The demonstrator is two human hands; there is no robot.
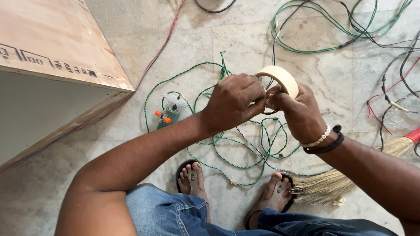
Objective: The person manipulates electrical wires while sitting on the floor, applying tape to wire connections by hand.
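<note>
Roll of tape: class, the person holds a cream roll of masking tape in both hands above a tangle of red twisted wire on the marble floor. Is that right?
Not quite. The head view shows the tangle of twisted wire under the hands is green, not red. The rest stands: left hand and right hand hold the cream roll of masking tape above the marble floor.

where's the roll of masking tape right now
In the head view, upper centre: the tape roll sits over the right hand, beside the left hand, above the green wire.
</note>
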